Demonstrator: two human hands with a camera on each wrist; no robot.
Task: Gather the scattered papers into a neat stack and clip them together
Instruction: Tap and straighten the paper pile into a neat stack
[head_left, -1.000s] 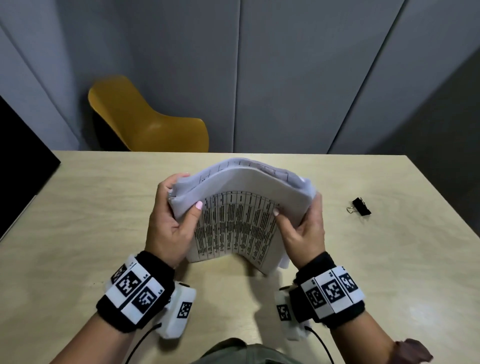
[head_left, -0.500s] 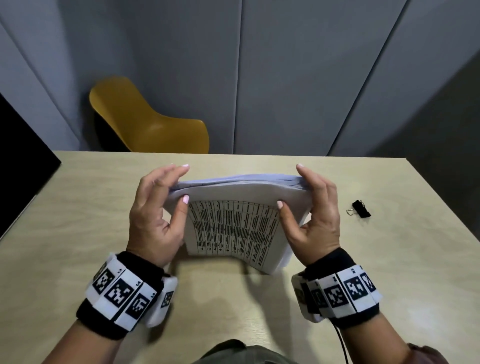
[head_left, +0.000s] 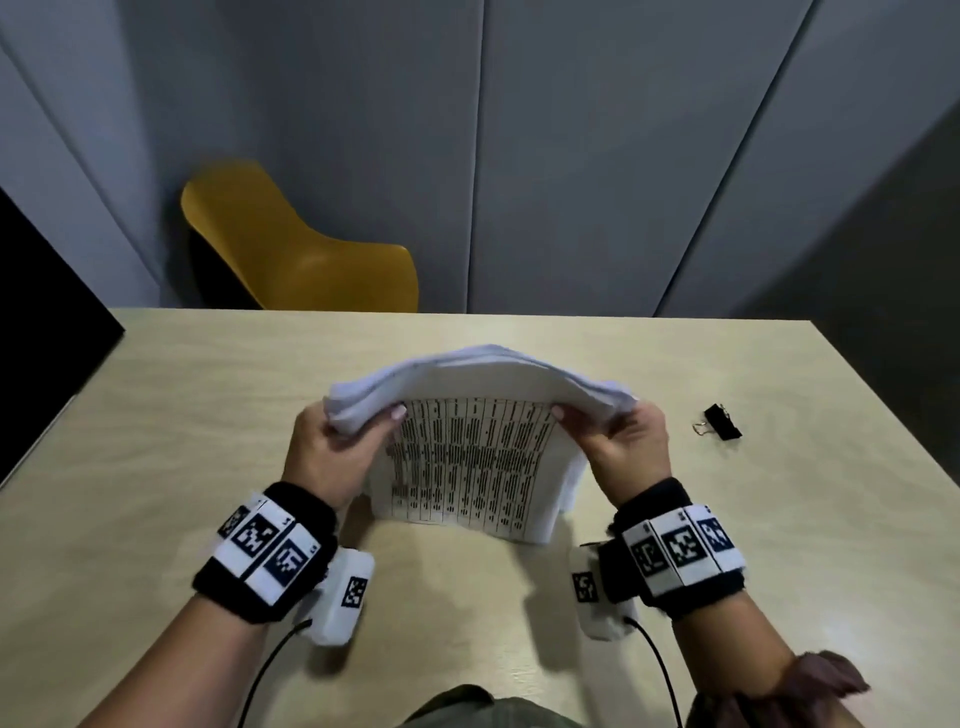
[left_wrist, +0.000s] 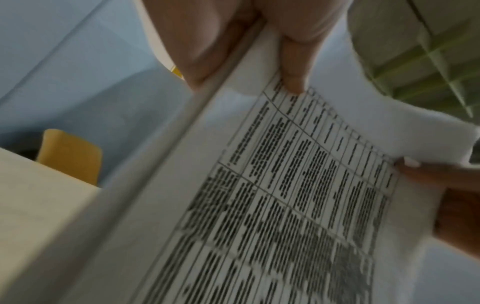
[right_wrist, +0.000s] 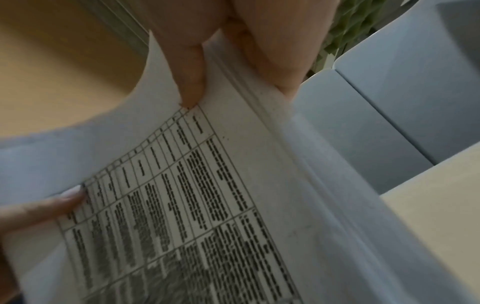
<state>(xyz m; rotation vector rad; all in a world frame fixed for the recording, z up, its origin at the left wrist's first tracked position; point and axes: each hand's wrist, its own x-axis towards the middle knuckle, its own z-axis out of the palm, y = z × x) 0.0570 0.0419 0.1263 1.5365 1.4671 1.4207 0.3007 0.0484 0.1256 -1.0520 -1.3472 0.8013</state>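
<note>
A stack of white papers (head_left: 467, 457) with a printed table on the near sheet stands on its lower edge on the wooden table (head_left: 156, 415), top bowed over. My left hand (head_left: 332, 447) grips its upper left corner, thumb on the printed face. My right hand (head_left: 618, 441) grips the upper right corner the same way. In the left wrist view the papers (left_wrist: 259, 205) are pinched between the thumb and the fingers of the left hand (left_wrist: 249, 47). In the right wrist view the right hand (right_wrist: 221, 51) pinches the papers (right_wrist: 207, 205). A black binder clip (head_left: 721, 423) lies on the table to the right, apart from both hands.
A yellow chair (head_left: 291, 249) stands behind the table's far edge. Grey wall panels (head_left: 571, 156) rise behind it. A black panel (head_left: 41, 332) sits at the table's left edge.
Half a second ago my fingers were spread over the top edge of the squared stack. Now both hands grip the upper corners again and the top bows over.
</note>
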